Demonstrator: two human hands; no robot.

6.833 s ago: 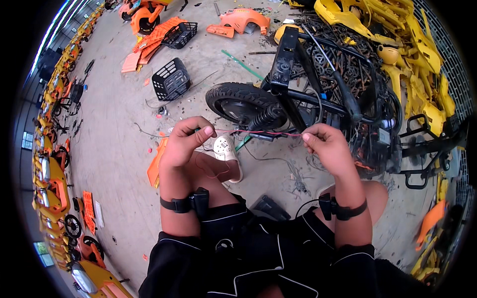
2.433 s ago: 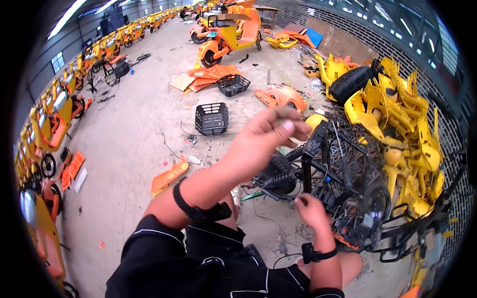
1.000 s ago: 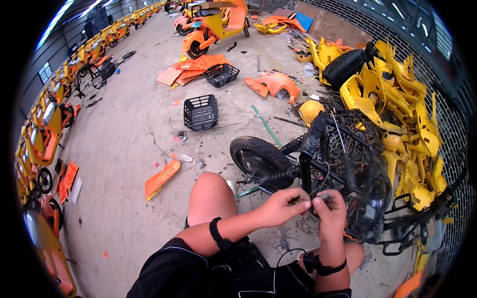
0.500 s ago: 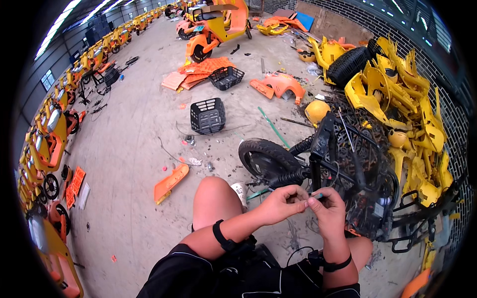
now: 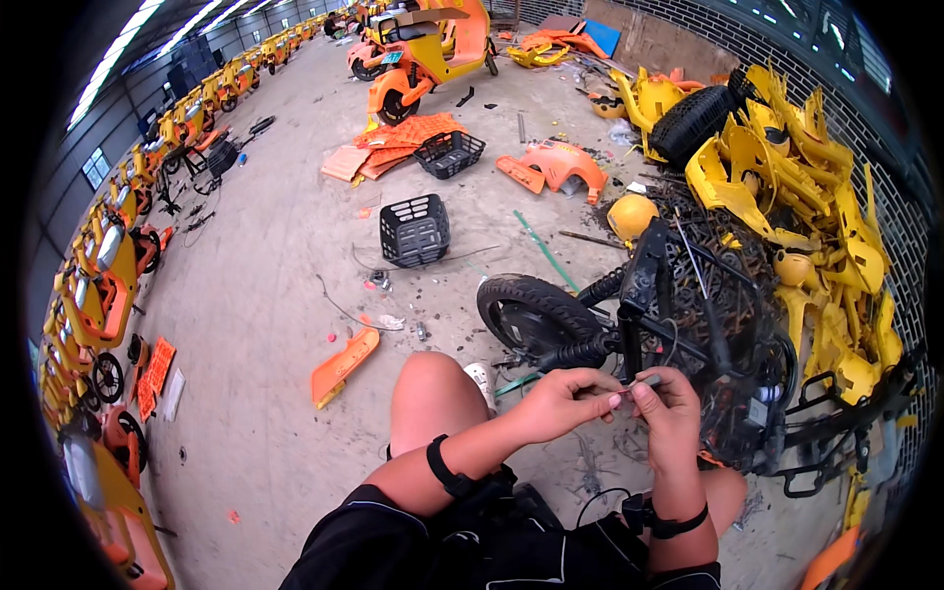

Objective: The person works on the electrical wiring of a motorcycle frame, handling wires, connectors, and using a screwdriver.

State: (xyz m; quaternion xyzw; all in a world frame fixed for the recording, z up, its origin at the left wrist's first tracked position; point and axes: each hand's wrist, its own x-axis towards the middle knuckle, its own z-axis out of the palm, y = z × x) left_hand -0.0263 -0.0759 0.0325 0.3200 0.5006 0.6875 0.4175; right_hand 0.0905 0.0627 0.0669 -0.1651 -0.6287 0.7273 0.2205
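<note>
In front of my knees, my left hand (image 5: 567,401) and my right hand (image 5: 671,411) come together fingertip to fingertip. Both pinch at a small, thin piece between them. The fingers cover most of it, and its kind is too small to tell. Just beyond the hands lies a stripped black scooter frame (image 5: 637,285) with a spring damper (image 5: 574,356) and a black-tyred wheel (image 5: 536,317). Dark cables and metal parts (image 5: 733,393) crowd the right hand's far side.
Yellow body panels (image 5: 826,216) pile against the brick wall at right. A black basket (image 5: 414,232) and an orange panel (image 5: 344,367) lie on the concrete floor (image 5: 265,295). Yellow-and-orange scooters (image 5: 108,265) line the left side; another scooter (image 5: 433,54) stands far ahead.
Both hands stay pinched together, with the fingertips drawn slightly apart and the right hand shifted a little rightward. The whole view has moved slightly.
</note>
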